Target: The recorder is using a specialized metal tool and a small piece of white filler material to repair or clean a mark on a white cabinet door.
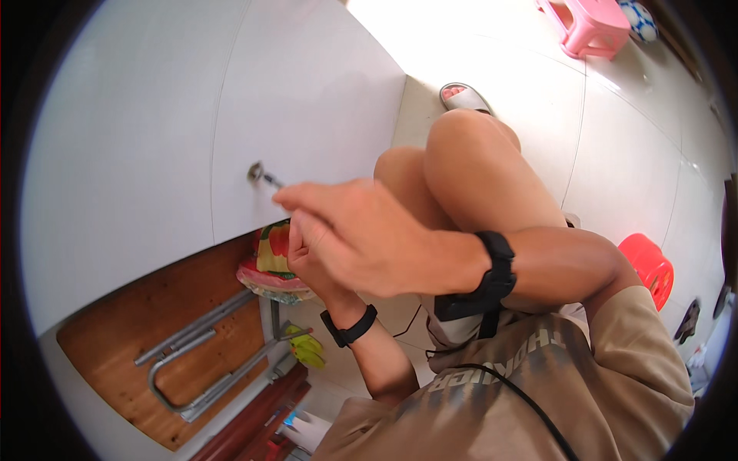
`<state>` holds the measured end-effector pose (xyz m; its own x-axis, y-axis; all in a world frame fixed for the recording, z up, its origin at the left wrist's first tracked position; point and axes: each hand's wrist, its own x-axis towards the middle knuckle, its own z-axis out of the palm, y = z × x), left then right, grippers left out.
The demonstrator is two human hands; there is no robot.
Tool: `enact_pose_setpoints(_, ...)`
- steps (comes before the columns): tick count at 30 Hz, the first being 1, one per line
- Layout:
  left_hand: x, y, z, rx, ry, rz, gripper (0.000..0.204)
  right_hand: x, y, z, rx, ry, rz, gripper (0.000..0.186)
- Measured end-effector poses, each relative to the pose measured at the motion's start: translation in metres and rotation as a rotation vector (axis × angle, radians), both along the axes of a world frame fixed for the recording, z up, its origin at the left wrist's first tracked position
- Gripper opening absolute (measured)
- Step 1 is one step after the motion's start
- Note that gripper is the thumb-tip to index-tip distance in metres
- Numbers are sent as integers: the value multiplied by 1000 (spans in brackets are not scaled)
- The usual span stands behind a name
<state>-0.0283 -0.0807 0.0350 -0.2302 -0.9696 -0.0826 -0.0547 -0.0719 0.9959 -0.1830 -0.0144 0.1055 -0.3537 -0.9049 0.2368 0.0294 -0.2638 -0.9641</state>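
A thin tool with a dark metal shaft (270, 180) sticks out from the fingers of my right hand (377, 238), which is closed on it. Its far end meets a small round metal fitting (255, 171) on a white panel (307, 100). The tool's handle end is hidden in the hand, so its kind is unclear. Just below and partly behind the right hand, my left hand (305, 250) has its fingers curled. Whatever those fingers hold, if anything, is out of sight. Dark bands circle both wrists.
Below the panel's edge are a colourful bag (275, 280), a brown wooden board (115, 338) with grey metal folding legs (184, 407), and yellow-green slippers (307, 349). A pink stool (592, 27), a ball (639, 21) and a red stool (647, 265) stand on the tiled floor.
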Motion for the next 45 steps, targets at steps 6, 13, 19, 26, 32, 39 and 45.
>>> enact_pose_setpoints(6,16,3,1,-44,101,258,31,-23,-6,9,150,-137,-17,32)
enact_pose_setpoints(13,14,16,55,15,578,-125,22,-12,-5,14,194,11,102,27)
enact_pose_setpoints(19,-2,31,70,-42,456,-114,30,0,-7,15,42,-239,74,19)
enact_pose_setpoints(26,-10,41,71,-162,222,-110,43,-13,6,23,144,-376,127,23)
enact_pose_setpoints(32,-22,41,81,-208,240,-100,30,-20,1,24,48,-187,43,21)
enact_pose_setpoints(39,-10,10,107,-376,58,-17,22,-25,7,30,32,-288,102,19)
enact_pose_setpoints(45,-8,-37,169,-726,-196,270,15,-25,4,23,-231,-252,210,32)
